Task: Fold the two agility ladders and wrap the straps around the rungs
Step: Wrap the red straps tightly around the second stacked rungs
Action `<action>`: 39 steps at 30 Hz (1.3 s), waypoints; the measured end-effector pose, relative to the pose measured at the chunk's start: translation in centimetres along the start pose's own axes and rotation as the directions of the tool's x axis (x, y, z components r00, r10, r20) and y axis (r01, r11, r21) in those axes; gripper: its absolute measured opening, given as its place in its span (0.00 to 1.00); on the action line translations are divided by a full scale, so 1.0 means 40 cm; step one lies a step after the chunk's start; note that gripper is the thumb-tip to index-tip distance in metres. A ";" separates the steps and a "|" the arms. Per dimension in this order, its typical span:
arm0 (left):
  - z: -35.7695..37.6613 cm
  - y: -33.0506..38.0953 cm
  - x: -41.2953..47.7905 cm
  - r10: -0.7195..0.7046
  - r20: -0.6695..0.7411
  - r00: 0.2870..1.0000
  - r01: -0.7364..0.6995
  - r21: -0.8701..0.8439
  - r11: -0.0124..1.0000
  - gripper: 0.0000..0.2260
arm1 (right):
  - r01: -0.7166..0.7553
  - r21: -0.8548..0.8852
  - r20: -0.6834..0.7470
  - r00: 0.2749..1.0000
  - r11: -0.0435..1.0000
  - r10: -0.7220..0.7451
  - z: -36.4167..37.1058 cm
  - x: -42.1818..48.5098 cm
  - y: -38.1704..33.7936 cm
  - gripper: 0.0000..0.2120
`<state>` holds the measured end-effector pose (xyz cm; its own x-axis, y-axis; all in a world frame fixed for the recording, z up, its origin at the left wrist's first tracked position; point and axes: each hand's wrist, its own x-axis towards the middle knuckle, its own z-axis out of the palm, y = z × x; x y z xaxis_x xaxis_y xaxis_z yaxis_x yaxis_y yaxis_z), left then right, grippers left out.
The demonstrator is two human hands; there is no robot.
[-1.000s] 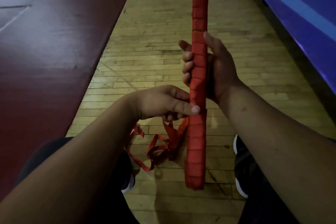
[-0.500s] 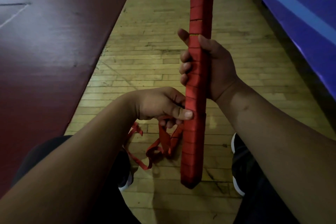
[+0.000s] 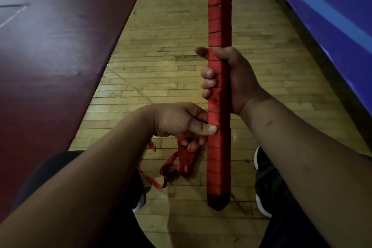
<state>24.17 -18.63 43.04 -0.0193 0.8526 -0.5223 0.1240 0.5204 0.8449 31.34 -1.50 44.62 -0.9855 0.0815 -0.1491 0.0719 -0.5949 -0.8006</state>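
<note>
Step in hand: wrapping the strap on one ladder. The folded ladder, a long stick-like bundle of stacked rungs [image 3: 219,157] bound turn on turn in red webbing, stands near upright in front of the person. Its lower end sits at or just above the pale wooden plank floor [image 3: 161,56]; contact cannot be told. Slivers of yellow show near the top.

The right hand [image 3: 239,78] grips the bundle round its middle, fingers curled over the front. The left hand [image 3: 179,121] is just below: thumb [image 3: 211,129] pressed flat on the wound strap, other fingers curled round the loose red strap tail [image 3: 173,167]. The tail hangs from that hand and lies crumpled on the floor near the dark shoes [image 3: 261,167].

Judgement: most of the visible length is covered and some tail is left unwound. The next move calls for pinning the last turn with the thumb and carrying the tail round under tension. A second ladder is not in view.
</note>
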 end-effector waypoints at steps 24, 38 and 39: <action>0.007 -0.029 0.049 -0.073 -0.379 0.922 0.139 0.150 0.979 0.10 | 0.098 -0.491 -0.280 0.923 0.866 -0.263 -0.019 0.036 0.029 0.14; 0.010 -0.026 0.056 -0.134 -0.448 0.884 0.164 0.027 0.986 0.18 | 0.122 -0.441 -0.304 0.912 0.889 -0.276 -0.028 0.069 0.038 0.12; 0.013 -0.026 0.058 -0.125 -0.453 0.883 0.151 0.023 0.988 0.19 | 0.126 -0.441 -0.305 0.910 0.889 -0.280 -0.031 0.070 0.037 0.12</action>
<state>24.49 -17.22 40.88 -0.4815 0.7097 -0.5143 0.1423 0.6423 0.7531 28.89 -1.16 42.31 -0.8703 0.4845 -0.0887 0.0079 -0.1663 -0.9860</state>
